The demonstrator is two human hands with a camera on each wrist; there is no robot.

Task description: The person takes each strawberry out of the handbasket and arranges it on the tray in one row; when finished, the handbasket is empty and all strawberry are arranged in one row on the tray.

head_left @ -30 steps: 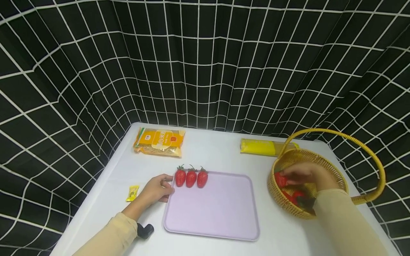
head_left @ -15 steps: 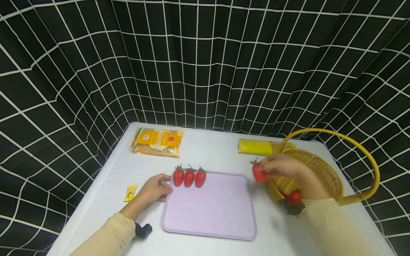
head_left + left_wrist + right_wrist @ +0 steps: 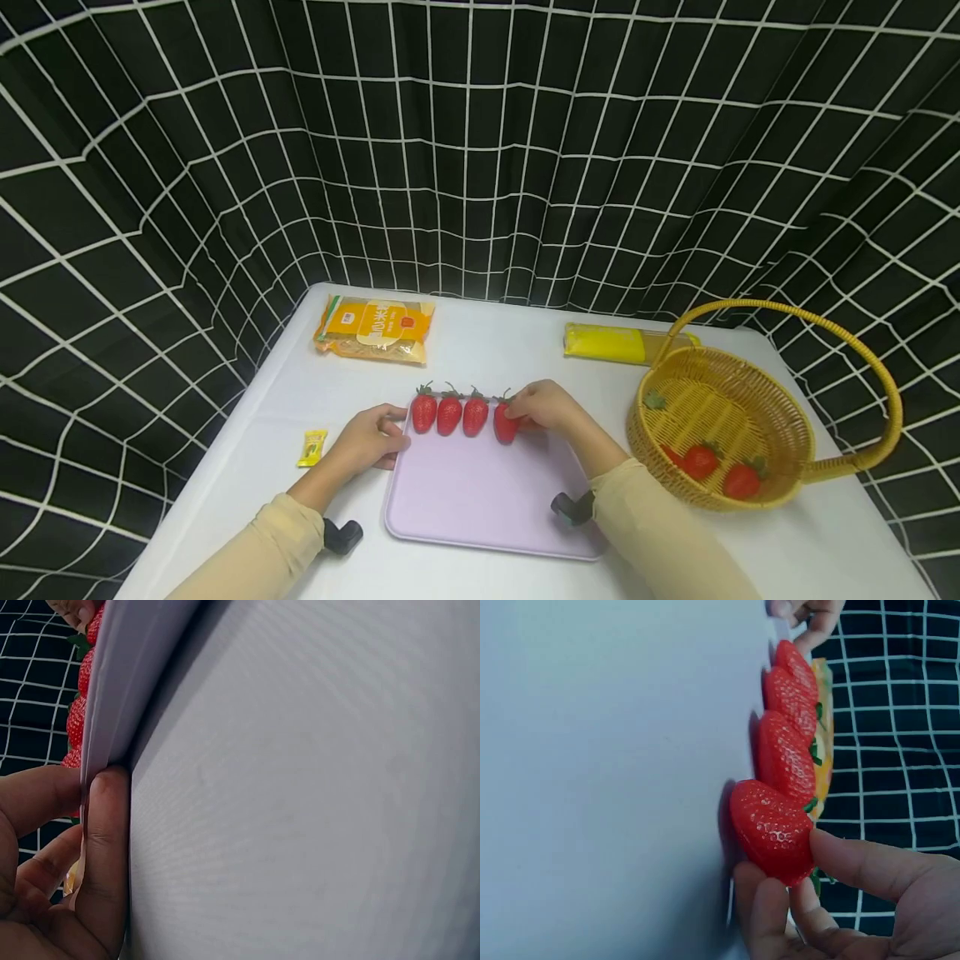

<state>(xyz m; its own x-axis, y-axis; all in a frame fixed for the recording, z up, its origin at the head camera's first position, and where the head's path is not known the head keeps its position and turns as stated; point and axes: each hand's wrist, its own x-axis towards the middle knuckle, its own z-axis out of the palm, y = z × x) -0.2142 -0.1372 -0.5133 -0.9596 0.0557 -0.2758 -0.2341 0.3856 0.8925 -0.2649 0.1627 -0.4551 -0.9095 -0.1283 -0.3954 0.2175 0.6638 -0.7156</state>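
Note:
Along the far edge of a pale purple tray (image 3: pixel 480 500) sit three red strawberries, the middle one (image 3: pixel 449 414) close beside its neighbours. My right hand (image 3: pixel 546 407) pinches another strawberry (image 3: pixel 774 829) between thumb and fingers at the right end of this row, its tip towards me. In the right wrist view that strawberry lies against or very near the tray surface. My left hand (image 3: pixel 367 437) pinches the tray's left rim near the far corner, fingers on both sides of it in the left wrist view.
A wicker basket (image 3: pixel 787 417) with a tall handle stands at the right, several strawberries (image 3: pixel 701 460) inside. Behind the tray lie an orange noodle packet (image 3: pixel 378 329) and a yellow packet (image 3: pixel 607 343). A small yellow sachet (image 3: pixel 312 448) lies left of my left hand.
My right hand has lifted a strawberry out of the basket and carried it left to the tray's far edge, beside the three there. The left hand has stayed at the rim.

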